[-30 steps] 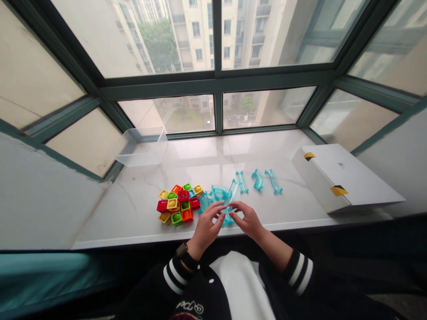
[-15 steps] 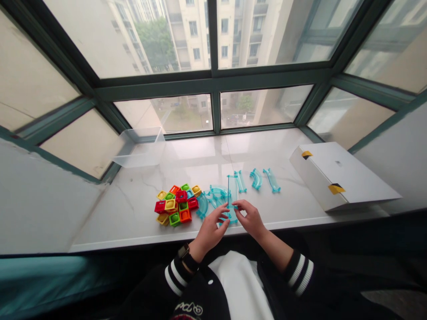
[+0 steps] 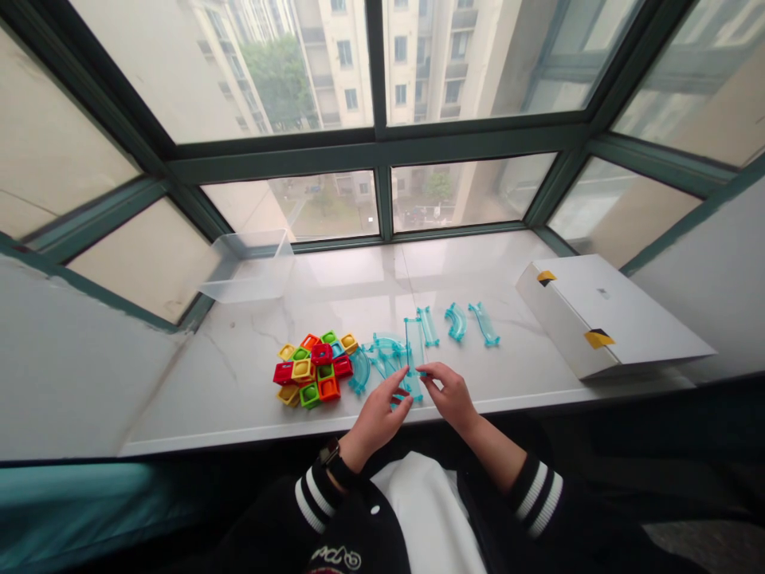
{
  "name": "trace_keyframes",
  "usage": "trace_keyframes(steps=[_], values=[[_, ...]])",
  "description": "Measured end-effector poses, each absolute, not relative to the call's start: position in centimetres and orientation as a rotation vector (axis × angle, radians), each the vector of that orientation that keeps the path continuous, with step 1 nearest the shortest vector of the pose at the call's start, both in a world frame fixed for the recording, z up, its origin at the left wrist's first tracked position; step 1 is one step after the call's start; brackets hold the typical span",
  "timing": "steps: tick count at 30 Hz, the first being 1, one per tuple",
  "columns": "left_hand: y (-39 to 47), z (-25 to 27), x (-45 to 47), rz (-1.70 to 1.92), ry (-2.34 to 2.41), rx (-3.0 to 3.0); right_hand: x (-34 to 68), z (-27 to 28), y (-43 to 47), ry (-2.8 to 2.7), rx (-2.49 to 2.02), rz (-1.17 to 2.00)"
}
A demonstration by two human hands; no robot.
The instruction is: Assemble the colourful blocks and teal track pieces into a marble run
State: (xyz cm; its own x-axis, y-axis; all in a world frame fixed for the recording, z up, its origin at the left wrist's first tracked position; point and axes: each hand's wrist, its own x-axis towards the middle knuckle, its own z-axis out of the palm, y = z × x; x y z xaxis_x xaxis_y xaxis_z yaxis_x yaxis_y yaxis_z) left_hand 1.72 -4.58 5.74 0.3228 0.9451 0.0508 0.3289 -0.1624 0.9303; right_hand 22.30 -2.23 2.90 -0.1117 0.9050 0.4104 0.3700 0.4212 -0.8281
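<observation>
A straight, clear-blue track piece rises lengthwise just beyond my fingertips. My right hand pinches its near right corner between thumb and forefinger. At the near left corner, my left hand seems to touch the piece with a fingertip; its thumb stands apart from the curved fingers. More clear-blue track pieces lie in a heap beyond the left hand, partly hidden by it. Behind the upright piece and to its right lie a straight track piece, a curved one and a wavy one.
Colourful hollow cube blocks are piled left of the track heap. At the back left of the white sill stands a clear plastic bin. A white box with yellow-black tape sits on the right, below the window frames.
The near end of the held track piece has come slightly lower. My left fingers have spread a little from it. The right hand keeps its pinch, and the view has shifted slightly.
</observation>
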Motion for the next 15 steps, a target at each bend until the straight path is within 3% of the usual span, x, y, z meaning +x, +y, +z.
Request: trace_keyframes(steps=[15], values=[[-2.1, 4.5, 5.2, 0.794, 1.137, 1.603, 25.1, 1.8, -1.0, -1.668, -1.234, 0.527]])
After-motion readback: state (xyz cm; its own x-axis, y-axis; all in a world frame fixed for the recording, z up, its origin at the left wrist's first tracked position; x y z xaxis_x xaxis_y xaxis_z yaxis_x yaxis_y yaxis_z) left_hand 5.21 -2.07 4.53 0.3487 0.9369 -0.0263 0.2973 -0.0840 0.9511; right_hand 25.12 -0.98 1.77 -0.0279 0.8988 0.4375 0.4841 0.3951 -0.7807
